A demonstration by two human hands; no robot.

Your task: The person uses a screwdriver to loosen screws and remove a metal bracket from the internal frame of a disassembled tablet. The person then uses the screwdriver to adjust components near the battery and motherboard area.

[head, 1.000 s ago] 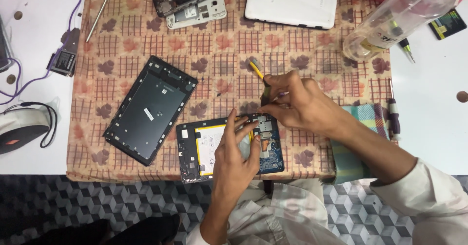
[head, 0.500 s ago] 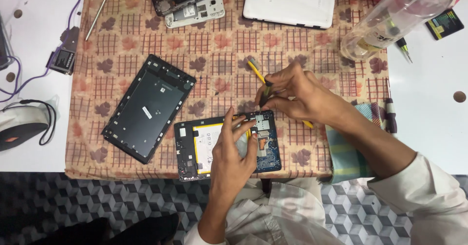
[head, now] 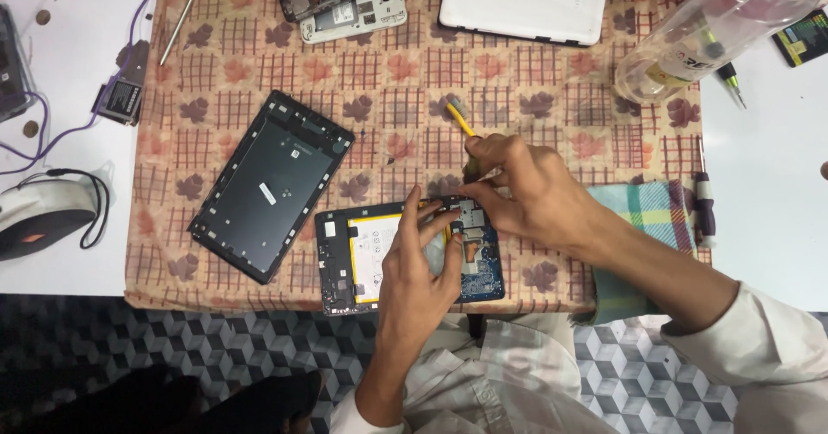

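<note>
1. Opened tablet [head: 410, 248] lies at the near edge of the patterned cloth [head: 552, 80] and is pinned flat by the left hand [head: 420, 270], fingers spread.
2. Yellow-handled tool [head: 460, 119] is clamped in the right hand [head: 517, 188]; tip hidden at the circuit board [head: 481, 261].
3. Light, steady pressure is advised; the battery [head: 375, 244] is best avoided.

A white table [head: 776, 192] carries a leaf-patterned checked cloth [head: 388, 80] and a screwdriver [head: 705, 203].

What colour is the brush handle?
Yellow; the brush shows in the head view, held by the right hand.
</note>
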